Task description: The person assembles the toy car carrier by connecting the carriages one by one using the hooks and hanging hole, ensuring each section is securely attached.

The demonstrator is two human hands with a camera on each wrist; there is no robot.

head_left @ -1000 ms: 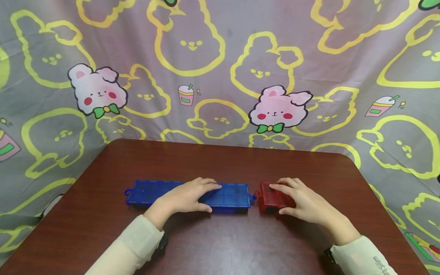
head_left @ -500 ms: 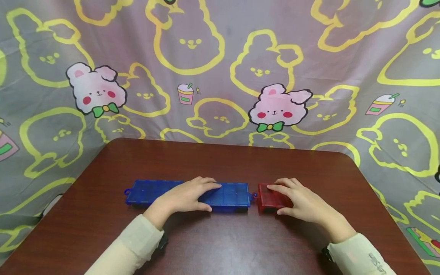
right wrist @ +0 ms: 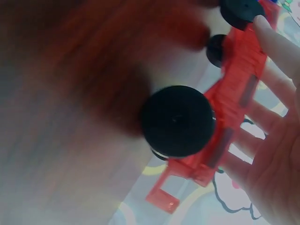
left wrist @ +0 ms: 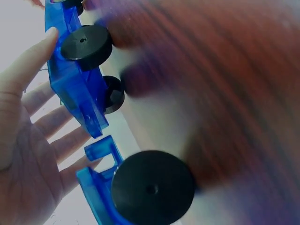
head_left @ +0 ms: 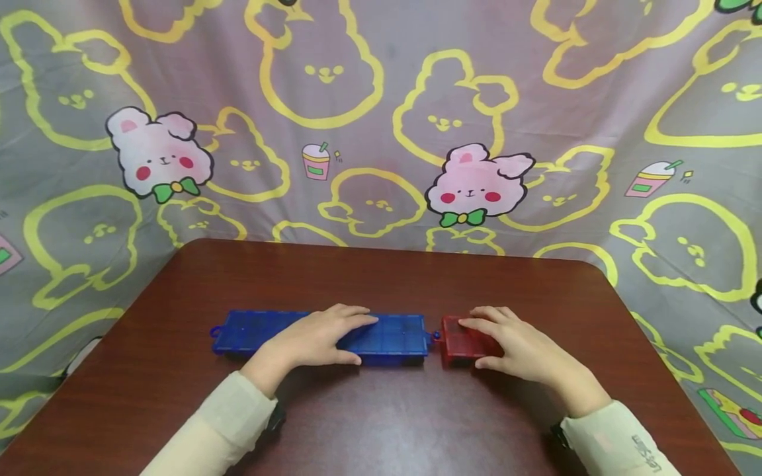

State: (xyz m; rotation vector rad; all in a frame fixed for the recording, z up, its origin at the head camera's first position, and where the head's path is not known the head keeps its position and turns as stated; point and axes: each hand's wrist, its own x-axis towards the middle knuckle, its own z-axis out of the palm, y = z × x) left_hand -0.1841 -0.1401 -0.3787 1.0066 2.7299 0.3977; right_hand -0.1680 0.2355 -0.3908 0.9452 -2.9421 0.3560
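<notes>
Two translucent blue toy car bases with black wheels stand in line on the table. My left hand (head_left: 321,337) holds the right-hand blue base (head_left: 400,334) across its sides, thumb at the near edge. In the left wrist view, the other blue base (left wrist: 91,194) shows behind it with its open hitch. My right hand (head_left: 518,344) grips a red toy car base (head_left: 457,337) the same way, thumb on the near side. Between the two, the red base's hitch overlaps the blue base's small knob (head_left: 436,335). The right wrist view shows another red hitch (right wrist: 165,199) at the opposite end.
A dark reddish-brown wooden table (head_left: 381,410) lies under everything. Behind it and to both sides hangs a grey curtain (head_left: 369,132) printed with cartoon rabbits. A blue loop (head_left: 217,332) sticks out at the far left end of the blue row.
The red base has moved slightly left with my right hand, so its hitch comes up over the blue knob. My left hand keeps its hold on the blue base. The head view shifts a little.
</notes>
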